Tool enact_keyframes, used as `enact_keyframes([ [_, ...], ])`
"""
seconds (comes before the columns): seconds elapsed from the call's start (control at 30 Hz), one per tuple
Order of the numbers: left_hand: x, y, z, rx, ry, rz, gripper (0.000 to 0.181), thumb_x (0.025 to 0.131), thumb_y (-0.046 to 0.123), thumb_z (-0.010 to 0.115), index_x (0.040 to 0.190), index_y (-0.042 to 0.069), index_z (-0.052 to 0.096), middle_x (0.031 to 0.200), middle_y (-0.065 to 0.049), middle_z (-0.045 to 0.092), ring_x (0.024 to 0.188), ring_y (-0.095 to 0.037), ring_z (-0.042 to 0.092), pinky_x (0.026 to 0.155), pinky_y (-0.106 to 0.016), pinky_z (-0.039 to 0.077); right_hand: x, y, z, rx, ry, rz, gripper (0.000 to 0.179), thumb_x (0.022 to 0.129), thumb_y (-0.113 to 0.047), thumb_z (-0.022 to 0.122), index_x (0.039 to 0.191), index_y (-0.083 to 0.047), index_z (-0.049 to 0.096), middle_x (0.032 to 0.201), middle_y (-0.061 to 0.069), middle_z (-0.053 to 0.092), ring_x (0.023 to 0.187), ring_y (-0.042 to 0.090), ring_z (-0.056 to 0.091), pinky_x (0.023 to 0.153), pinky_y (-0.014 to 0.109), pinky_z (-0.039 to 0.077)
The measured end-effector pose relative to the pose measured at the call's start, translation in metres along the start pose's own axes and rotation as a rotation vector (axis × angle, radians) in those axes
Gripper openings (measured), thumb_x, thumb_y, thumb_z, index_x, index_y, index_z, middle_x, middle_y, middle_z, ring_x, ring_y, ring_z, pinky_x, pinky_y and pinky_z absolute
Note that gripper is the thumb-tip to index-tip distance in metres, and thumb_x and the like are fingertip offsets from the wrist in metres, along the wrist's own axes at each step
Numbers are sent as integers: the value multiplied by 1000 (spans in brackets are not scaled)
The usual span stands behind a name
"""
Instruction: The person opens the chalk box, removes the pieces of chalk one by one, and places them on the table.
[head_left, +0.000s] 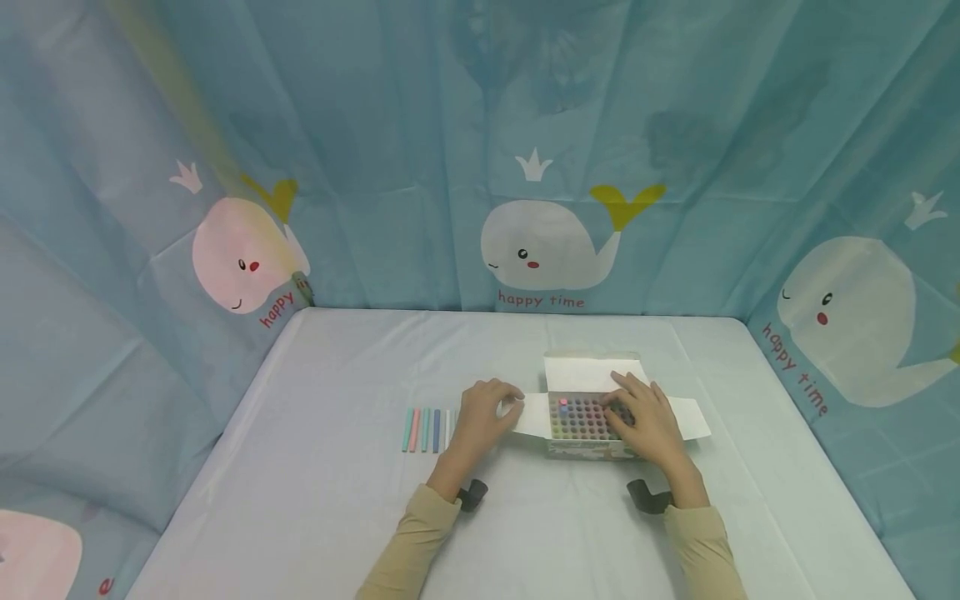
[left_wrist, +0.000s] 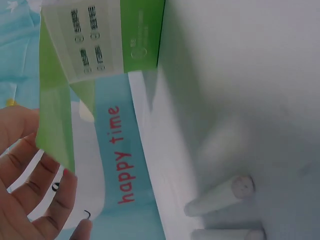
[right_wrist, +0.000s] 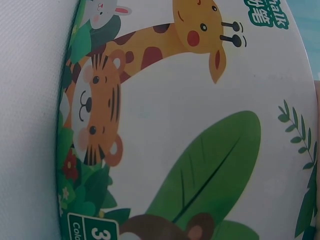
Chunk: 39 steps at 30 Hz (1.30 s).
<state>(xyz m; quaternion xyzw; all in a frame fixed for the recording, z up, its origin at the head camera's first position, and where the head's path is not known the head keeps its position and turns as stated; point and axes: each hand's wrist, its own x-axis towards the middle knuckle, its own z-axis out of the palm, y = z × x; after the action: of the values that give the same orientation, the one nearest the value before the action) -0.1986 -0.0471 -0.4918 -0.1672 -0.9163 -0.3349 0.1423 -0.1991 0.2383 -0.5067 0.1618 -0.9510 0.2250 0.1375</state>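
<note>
A chalk box (head_left: pixel 592 448) stands with its flaps folded out and a grid of round chalk ends showing in its top. One pink chalk stick (head_left: pixel 563 403) pokes up above the others. At the box's left side, my left hand (head_left: pixel 483 412) pinches the side flap (head_left: pixel 534 415); the flap's green face (left_wrist: pixel 56 125) shows between thumb and fingers in the left wrist view. My right hand (head_left: pixel 643 417) reaches over the box's right half, thumb and fingertips bent down at the chalk ends. Whether they pinch a stick is hidden. The box's printed front (right_wrist: pixel 150 115) fills the right wrist view.
Left of the box, several chalk sticks (head_left: pixel 416 429) in teal, pink, blue and white lie in a row, partly behind my left hand. Two pale sticks (left_wrist: pixel 222 194) show close up. A white cloth covers the table (head_left: pixel 337 517); blue curtains (head_left: pixel 390 208) enclose it.
</note>
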Motion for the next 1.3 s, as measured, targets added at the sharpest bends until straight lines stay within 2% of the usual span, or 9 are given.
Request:
enact_keyframes([
  [0.2,4,6,6,83,11,18,10,85,23,64,94,21,68,92,6,64,84,-14,48,85,-40,37,-1,0,-1,-4,2,-6,12,83,-24,66,94,-21,63,139,12,45,131,39,33,109,57,11],
  [0.33,7,10,9,117,-1,48,10,84,23,65,93,21,69,91,5,65,82,-15,49,82,-39,38,-2,0,-1,-1,3,-10,13,83,-24,66,95,-19,63,139,13,44,131,40,33,109,57,11],
  [0.5,11,17,16,143,-34,95,12,84,26,65,95,22,69,88,7,64,79,-12,49,78,-36,40,-2,0,0,-2,1,-4,12,83,-24,66,94,-20,63,139,13,44,131,40,33,109,57,12],
  [0.7,15,26,25,180,-98,98,17,86,33,63,99,23,69,91,9,62,80,-10,48,80,-33,40,-3,0,1,-7,-6,3,12,83,-24,67,94,-21,62,140,12,44,131,39,32,109,57,11],
  [0.97,20,34,34,201,-122,114,20,86,30,63,104,21,69,89,7,56,76,-9,43,78,-30,40,-2,-1,1,-10,4,-8,12,83,-23,67,93,-21,63,139,12,45,131,39,33,109,58,12],
  [1.3,24,37,42,268,-133,157,20,83,25,65,102,26,69,95,8,58,79,-8,45,78,-28,40,-1,-1,0,-11,5,-2,12,83,-24,67,94,-21,63,139,12,45,130,39,34,109,58,13],
])
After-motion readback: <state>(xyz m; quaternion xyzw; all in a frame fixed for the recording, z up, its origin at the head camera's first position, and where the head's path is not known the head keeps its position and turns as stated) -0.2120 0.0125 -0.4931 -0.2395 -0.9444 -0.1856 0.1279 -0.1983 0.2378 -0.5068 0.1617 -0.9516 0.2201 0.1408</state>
